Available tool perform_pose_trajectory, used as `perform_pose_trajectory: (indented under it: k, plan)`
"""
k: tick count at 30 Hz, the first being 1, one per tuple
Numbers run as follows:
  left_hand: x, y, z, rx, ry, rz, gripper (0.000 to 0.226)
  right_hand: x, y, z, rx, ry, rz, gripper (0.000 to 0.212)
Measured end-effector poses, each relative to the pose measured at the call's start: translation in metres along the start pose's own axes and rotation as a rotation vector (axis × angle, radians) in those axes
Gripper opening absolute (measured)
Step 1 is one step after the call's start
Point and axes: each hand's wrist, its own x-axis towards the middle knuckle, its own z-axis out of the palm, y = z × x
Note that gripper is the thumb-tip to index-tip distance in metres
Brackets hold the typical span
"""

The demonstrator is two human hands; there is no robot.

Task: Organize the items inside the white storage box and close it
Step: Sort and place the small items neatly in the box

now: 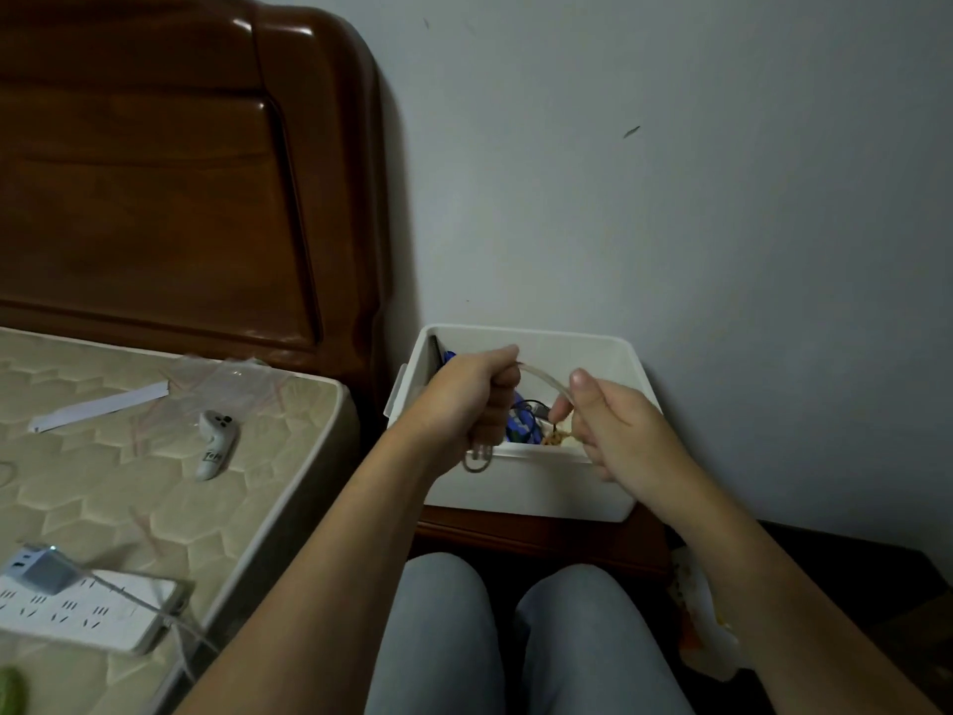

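Nearest, a power strip lies on the mattress, well left of both hands. A white handheld controller lies farther along the mattress, left of the left fingers. The left hand grips a coiled clear cable, its fingers curled round the coil; a loop hangs just below the fist. The right hand pinches the cable's free run between thumb and fingers. The cable arches between the hands. Directly beneath both hands the white box stands open on a wooden nightstand, holding blue items and dark cords. Behind stands a wooden headboard.
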Motion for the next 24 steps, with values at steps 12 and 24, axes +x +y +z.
perform_pose_trajectory:
  k: [12,24]
  plan:
    - [0.061,0.014,0.005,-0.097,0.247,-0.022,0.100,0.065,-0.004,0.041,-0.136,-0.019,0.069,0.054]
    - [0.132,0.029,-0.044,0.170,0.285,0.014,0.066,0.153,0.016,0.068,0.191,-0.255,0.205,0.043]
